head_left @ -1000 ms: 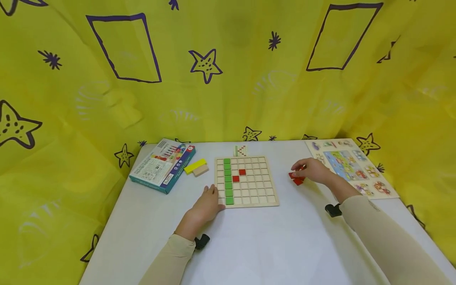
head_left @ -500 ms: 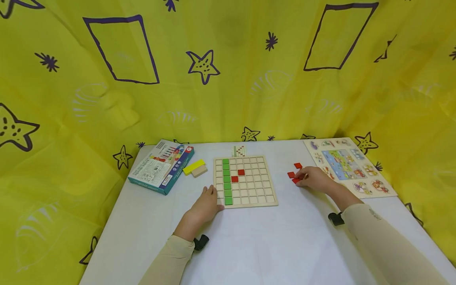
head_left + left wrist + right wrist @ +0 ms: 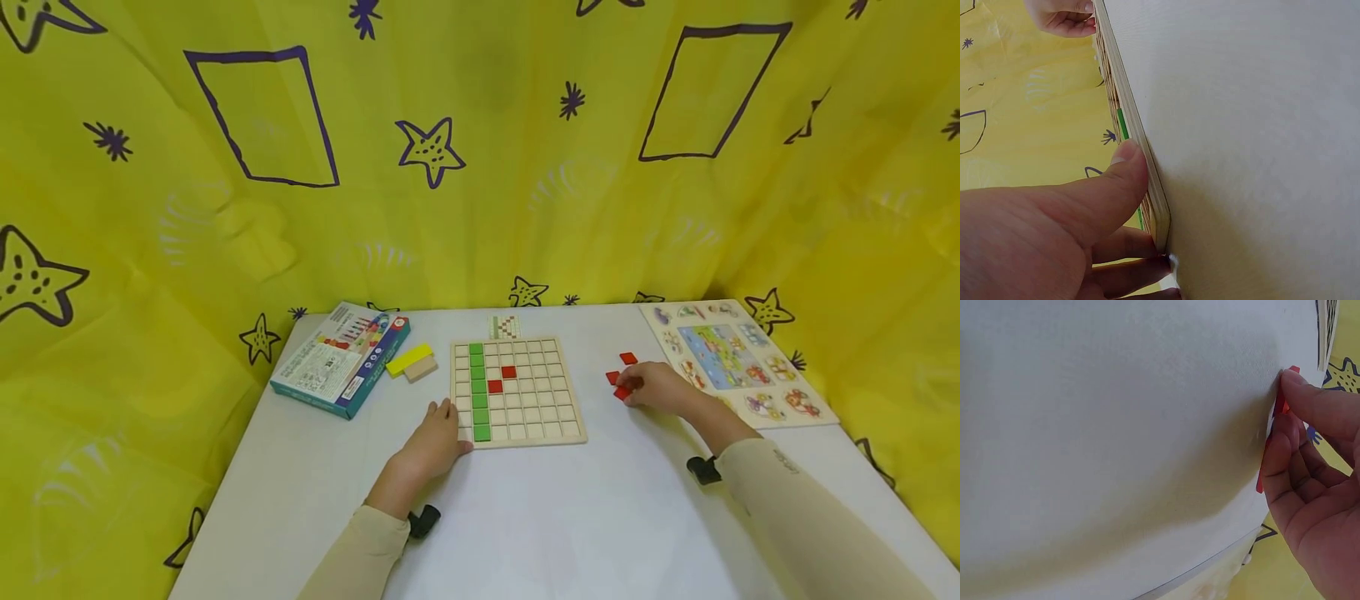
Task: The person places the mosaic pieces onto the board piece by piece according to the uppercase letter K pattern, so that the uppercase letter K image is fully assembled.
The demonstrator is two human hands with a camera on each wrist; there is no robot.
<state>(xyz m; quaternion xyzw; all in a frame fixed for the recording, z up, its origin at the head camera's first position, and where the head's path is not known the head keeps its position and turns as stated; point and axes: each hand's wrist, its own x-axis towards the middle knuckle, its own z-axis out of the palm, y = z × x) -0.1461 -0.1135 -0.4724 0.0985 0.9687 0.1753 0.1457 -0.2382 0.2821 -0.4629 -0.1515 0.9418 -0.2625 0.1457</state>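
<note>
**Operator:** Where is the red tile?

**Instructor:** At your right hand point(image 3: 655, 388), right of the grid board point(image 3: 525, 443). The red tile point(image 3: 622, 392) lies between your thumb tip and index fingertip. These are bent and nearly together, pinching it. You cannot tell here whether it is clear of the tabletop point(image 3: 562, 517).

**Operator:** How many others?

**Instructor:** You have two loose tiles point(image 3: 628, 358) showing beside it: one just left of your fingertips, one further toward the far edge. Your fingers may cover more. On the grid board, count two seated red tiles point(image 3: 495, 387), set corner to corner, and seven green tiles point(image 3: 478, 387) filling the second column from the left.

**Operator:** And my left hand point(image 3: 431, 442)?

**Instructor:** Spread wide at the board's near left corner: thumb against the near edge, fingers extended along the left edge, touching without closing.

**Operator:** List the surroundings.

**Instructor:** One small card point(image 3: 503, 326) between the grid board and the tabletop's far edge. Two blocks left of the board, one yellow block point(image 3: 408, 360) and one wood-coloured block point(image 3: 421, 369). One box point(image 3: 330, 358) near the far left corner. One picture board point(image 3: 722, 358) near the far right corner.
</note>
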